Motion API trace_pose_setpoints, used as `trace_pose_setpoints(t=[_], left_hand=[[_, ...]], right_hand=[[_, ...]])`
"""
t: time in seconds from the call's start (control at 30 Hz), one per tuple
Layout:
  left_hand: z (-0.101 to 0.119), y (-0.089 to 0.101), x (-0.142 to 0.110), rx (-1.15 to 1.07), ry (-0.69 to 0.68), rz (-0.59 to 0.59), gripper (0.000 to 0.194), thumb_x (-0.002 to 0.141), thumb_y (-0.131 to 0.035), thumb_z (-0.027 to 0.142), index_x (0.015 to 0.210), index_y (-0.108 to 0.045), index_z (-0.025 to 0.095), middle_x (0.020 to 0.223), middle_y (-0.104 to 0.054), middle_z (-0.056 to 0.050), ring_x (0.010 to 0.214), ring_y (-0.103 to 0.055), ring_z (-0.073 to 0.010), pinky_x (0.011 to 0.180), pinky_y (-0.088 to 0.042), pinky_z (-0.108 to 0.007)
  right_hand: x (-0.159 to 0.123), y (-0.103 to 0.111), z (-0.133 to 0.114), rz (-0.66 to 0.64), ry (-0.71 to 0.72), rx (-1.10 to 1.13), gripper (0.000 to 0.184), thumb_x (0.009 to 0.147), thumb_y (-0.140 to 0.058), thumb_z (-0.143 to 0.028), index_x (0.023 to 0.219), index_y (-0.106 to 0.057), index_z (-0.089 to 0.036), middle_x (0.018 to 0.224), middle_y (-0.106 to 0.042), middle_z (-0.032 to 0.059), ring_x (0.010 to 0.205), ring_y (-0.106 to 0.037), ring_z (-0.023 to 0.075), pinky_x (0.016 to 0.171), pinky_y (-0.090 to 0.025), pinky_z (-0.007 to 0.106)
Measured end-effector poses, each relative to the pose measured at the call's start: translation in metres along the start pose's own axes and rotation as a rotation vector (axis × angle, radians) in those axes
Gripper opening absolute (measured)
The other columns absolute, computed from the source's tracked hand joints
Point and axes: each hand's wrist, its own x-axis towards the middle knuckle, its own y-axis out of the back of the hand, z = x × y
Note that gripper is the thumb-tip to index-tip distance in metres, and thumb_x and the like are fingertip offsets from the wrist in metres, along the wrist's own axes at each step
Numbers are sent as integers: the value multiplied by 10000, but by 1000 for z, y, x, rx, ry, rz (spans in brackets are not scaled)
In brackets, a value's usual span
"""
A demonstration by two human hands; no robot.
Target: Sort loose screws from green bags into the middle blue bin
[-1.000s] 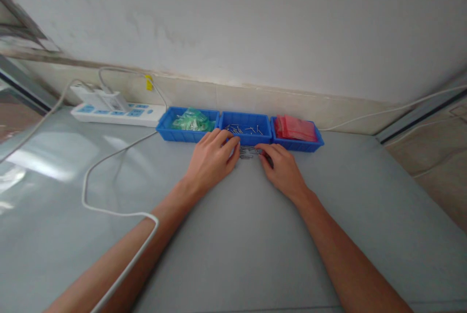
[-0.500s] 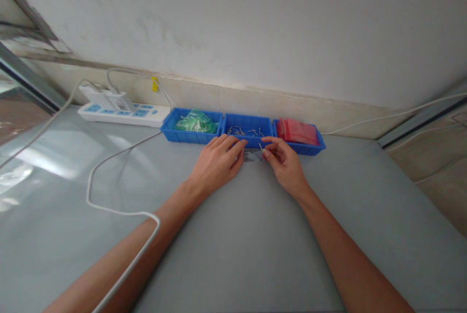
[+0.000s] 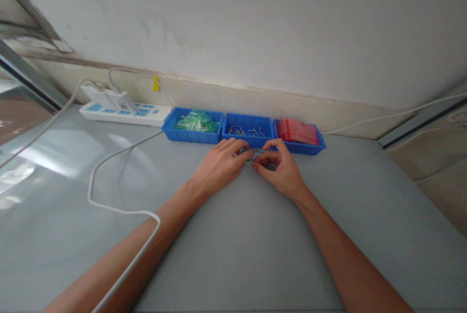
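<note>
Both hands meet just in front of the row of trays, backs upward, over a small bunch of loose nails or screws (image 3: 251, 150); from where I stand the heads are too small to tell which. Left hand (image 3: 221, 163): fingers curled at the bunch's left end, partly covering it; whether they grip or merely fence the pieces, I cannot tell. Right hand (image 3: 282, 169): index finger arched to the right end, thumb set lower and apart from it, with a bright bit of metal near the thumb tip; whether that is pinched, I cannot tell.

Position: bunch outside the trays, near the front wall of the middle blue tray (image 3: 251, 122), pieces lying roughly side to side. More metal pieces (image 3: 237, 131) are scattered within that tray. Left blue tray (image 3: 191, 136) holds green plastic bags (image 3: 197, 120); right blue tray (image 3: 306, 149) holds red packets (image 3: 301, 131). All stand on the grey table (image 3: 233, 254), a power strip (image 3: 153, 120) to their left.

Step in hand, by my judgement: gathering and ordering the small pieces between the two hands. Any next move would call for a light fingertip pinch on thin metal, the left hand keeping the bunch together, since slim pieces could easily roll or splay.
</note>
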Motion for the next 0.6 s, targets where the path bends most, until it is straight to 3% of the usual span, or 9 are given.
trace_pose_setpoints(t=[0.17, 0.3, 0.47, 0.6], left_hand=[[1, 3, 1, 32, -45, 5, 167, 1005, -553, 190, 980, -717, 173, 1044, -704, -67, 858, -613, -178, 766, -472, -314], [-4, 6, 2, 67, -32, 47, 181, 1012, -558, 214, 945, -722, 179, 971, -717, -49, 830, -614, -178, 749, -471, -314], [-25, 8, 3, 175, 216, 247, 221, 1017, -557, 310, 979, -743, 196, 1025, -739, -81, 901, -612, -229, 800, -514, -378], [-33, 4, 2, 182, 311, 255, 227, 1004, -563, 301, 1127, -736, 220, 1200, -708, -113, 1017, -591, -280, 859, -518, -455]], right_hand=[[1, 2, -3, 9, 27, -52, 403, 778, -746, -227, 1062, -464, -270, 785, -726, -32, 663, -677, 157, 697, -552, 309], [3, 5, -4, 87, 95, -236, 340, 797, -712, -219, 1072, -515, -254, 798, -726, -6, 688, -684, 176, 691, -546, 316], [3, 12, -3, 113, 231, -681, 103, 862, -614, -167, 944, -617, -230, 903, -719, 66, 844, -681, 228, 817, -539, 379], [2, 14, 0, 76, 243, -868, 112, 910, -578, -169, 969, -659, -220, 980, -732, 96, 928, -671, 264, 859, -536, 413]])
